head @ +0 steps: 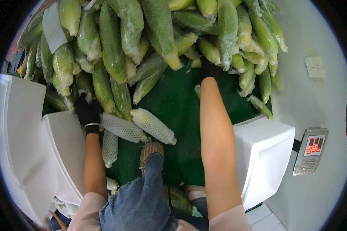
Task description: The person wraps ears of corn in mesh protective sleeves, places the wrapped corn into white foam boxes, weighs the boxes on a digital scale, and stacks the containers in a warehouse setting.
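Film-wrapped ears of corn in green husks (111, 43) form a large heap in front of me. My left hand (87, 108), in a black glove, is at the heap's lower left edge, its fingers around or against something pale that is too small to tell. My right hand (210, 68), also in a dark glove, reaches into the middle of the heap; its fingers are mostly hidden. Nearer to me, corn ears in white foam net sleeves (154, 125) lie on the green surface (185, 150), one of them just right of my left wrist. A white foam net sleeve (54, 27) lies flat on the heap.
White foam boxes stand at the left (65, 150) and the right (266, 156). A digital scale display (310, 151) is at the right by the pale wall, which has a socket plate (314, 67). My shoe (151, 154) rests on the green surface. Another person's arm shows at the lower left.
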A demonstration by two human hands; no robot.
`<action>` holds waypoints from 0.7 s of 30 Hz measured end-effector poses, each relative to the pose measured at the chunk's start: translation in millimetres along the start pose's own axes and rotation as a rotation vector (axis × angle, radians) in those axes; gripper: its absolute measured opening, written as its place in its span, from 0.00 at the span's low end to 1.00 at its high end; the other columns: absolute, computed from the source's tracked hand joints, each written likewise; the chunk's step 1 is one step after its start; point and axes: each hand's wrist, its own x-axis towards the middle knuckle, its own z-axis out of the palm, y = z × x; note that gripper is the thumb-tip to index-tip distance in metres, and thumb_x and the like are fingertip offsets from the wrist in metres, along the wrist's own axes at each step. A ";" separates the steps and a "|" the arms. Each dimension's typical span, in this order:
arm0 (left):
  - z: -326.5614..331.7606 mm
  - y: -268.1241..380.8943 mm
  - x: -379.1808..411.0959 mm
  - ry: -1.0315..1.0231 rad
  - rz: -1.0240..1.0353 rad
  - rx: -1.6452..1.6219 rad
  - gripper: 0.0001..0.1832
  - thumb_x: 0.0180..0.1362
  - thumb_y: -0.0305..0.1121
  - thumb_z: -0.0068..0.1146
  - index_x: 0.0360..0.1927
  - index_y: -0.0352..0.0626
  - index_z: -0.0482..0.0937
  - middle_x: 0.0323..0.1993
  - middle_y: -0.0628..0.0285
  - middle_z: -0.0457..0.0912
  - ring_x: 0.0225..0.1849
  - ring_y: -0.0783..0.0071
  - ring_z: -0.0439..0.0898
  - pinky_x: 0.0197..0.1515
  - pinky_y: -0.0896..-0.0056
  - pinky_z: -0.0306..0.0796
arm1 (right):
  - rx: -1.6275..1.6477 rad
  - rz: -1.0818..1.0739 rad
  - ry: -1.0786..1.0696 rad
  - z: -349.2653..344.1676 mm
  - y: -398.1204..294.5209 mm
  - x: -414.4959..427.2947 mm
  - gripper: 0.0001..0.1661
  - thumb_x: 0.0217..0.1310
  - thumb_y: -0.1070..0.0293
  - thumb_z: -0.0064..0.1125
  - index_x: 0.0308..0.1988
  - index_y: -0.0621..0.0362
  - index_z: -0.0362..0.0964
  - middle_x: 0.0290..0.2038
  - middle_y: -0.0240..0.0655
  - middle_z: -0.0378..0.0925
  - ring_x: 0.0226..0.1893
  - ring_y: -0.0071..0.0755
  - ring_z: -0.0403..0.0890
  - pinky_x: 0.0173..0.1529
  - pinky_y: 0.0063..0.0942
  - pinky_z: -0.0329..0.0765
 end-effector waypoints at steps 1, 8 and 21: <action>-1.7 0.0 2.0 0.031 0.047 0.027 0.20 0.49 0.28 0.52 0.48 0.36 0.71 0.43 0.50 0.75 0.48 0.53 0.71 0.52 0.61 0.63 | 0.280 0.074 0.065 8.4 -1.7 9.4 0.29 0.53 0.66 0.57 0.54 0.59 0.60 0.53 0.44 0.64 0.50 0.39 0.67 0.52 0.32 0.66; -42.5 -7.4 -4.5 -0.100 -0.184 -0.599 0.16 0.53 0.25 0.46 0.46 0.33 0.69 0.41 0.54 0.75 0.41 0.64 0.74 0.45 0.69 0.67 | 0.969 0.085 0.242 32.8 20.2 -25.4 0.36 0.50 0.67 0.60 0.57 0.59 0.54 0.54 0.46 0.63 0.52 0.40 0.65 0.53 0.33 0.66; -50.5 119.6 -121.1 -1.298 0.241 -0.768 0.27 0.55 0.44 0.51 0.52 0.35 0.68 0.42 0.45 0.75 0.44 0.54 0.75 0.47 0.65 0.68 | 0.461 0.103 -0.445 -95.7 0.2 -310.3 0.27 0.54 0.69 0.55 0.54 0.61 0.59 0.51 0.45 0.65 0.48 0.38 0.69 0.50 0.29 0.67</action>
